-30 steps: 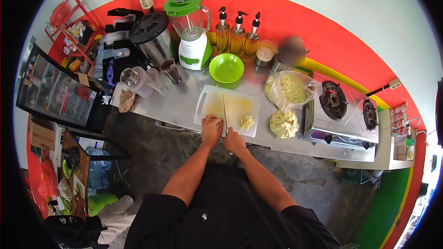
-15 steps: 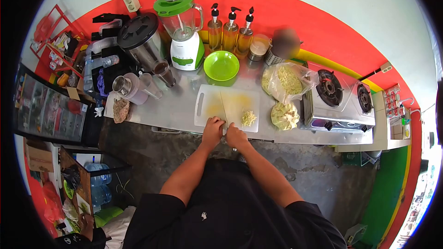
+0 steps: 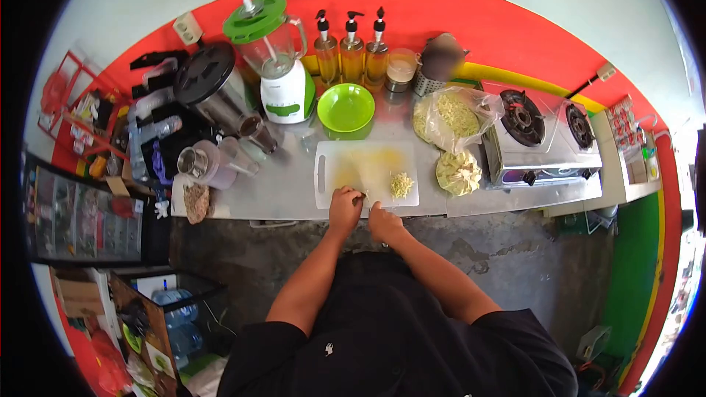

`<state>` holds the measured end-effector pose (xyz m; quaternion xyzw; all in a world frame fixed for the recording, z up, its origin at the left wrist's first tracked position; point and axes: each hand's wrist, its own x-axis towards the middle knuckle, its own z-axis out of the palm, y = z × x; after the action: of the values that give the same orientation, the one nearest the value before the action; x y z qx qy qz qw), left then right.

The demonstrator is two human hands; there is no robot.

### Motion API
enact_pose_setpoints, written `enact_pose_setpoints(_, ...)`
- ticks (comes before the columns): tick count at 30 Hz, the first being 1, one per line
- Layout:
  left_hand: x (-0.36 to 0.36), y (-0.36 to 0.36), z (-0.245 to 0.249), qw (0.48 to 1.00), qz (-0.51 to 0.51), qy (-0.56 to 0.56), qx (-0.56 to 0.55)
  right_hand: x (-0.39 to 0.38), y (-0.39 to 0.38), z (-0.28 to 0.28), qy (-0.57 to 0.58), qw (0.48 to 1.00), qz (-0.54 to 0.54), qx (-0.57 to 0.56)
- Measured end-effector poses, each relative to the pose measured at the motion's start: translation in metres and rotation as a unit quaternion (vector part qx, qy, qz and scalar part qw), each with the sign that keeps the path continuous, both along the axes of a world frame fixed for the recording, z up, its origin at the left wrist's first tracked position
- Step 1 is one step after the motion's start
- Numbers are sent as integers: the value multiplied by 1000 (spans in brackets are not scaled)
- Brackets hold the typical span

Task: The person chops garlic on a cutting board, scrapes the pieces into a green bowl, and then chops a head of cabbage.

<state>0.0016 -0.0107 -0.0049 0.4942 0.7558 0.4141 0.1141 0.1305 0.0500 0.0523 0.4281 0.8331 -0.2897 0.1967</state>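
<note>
A white cutting board (image 3: 325, 190) with yellowish stains lies at the counter's front edge. My left hand (image 3: 344, 207) is closed at its near edge, fingers curled round something small that is mostly hidden. Just to the right, my right hand (image 3: 384, 223) is wrapped round a knife (image 3: 368, 195), whose blade is hard to make out now. A small pile of chopped pale-yellow shreds (image 3: 401, 185) sits on the board's right side. Right of the board is a pale cut cabbage (image 3: 457, 173). Behind it, a clear plastic bag (image 3: 482, 114) holds shredded cabbage.
A green bowl (image 3: 346, 109) stands behind the board, near a blender (image 3: 285, 88) and several pump bottles (image 3: 351, 57). A two-burner gas stove (image 3: 540, 151) is at the right. Left are a large steel container (image 3: 213, 84) and plastic cups (image 3: 239, 158).
The view has shifted slightly. The knife blade, which stretched across the board before, no longer shows clearly. My hands remain close together at the board's near edge.
</note>
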Motion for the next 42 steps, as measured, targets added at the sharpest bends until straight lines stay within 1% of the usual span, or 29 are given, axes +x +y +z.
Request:
enact_pose_setpoints(2, 2, 1, 2, 999, 18, -16, -24, -3, -1, -5, 16, 1000, -13, 4)
enact_pose_setpoints(4, 3, 1, 5, 1000, 7, -7, -26, -4, 2, -3, 27, 999, -22, 11)
enact_pose_setpoints(6, 2, -2, 6, 999, 0, -33, -8, -7, 10, -2, 34, 999, 12, 11)
enact_pose_setpoints(10, -1, -2, 2, 1000, -7, -26, -10, -1, 3, -2, 17, 1000, 10, 11)
enact_pose_setpoints(12, -2, -1, -1, 999, 0, -35, 12, 6, -8, -3, 13, 1000, -7, 20)
enact_pose_setpoints(16, -2, -2, 1, 999, 0, -38, 22, -2, 3, 0, 8, 1000, 1, 21)
enact_pose_setpoints(18, -1, -3, 5, 998, -16, -53, 19, -7, 10, 2, 19, 1000, 9, 13)
enact_pose_setpoints(22, -3, -3, 5, 998, -26, -40, 34, 3, -1, 1, 26, 999, 24, 11)
enact_pose_setpoints(24, -2, -3, 0, 998, -11, -53, 32, 6, -11, 0, 19, 1000, -3, 25)
enact_pose_setpoints(28, -3, -4, -2, 998, -6, -38, 44, -3, 0, 0, 21, 999, 17, 24)
enact_pose_setpoints(30, -2, -5, 2, 998, -24, -50, 33, -9, 7, 2, 23, 999, 14, 17)
enact_pose_setpoints(36, -3, -4, -2, 998, -18, -40, 45, 4, -13, 10, -5, 1000, 17, 10)
enact_pose_setpoints(40, -2, -5, -3, 998, -13, -44, 40, -1, -5, -1, 13, 1000, 2, 21)
enact_pose_setpoints(42, -2, -7, 0, 997, -26, -52, 59, -7, 6, -1, 20, 1000, 14, 9)
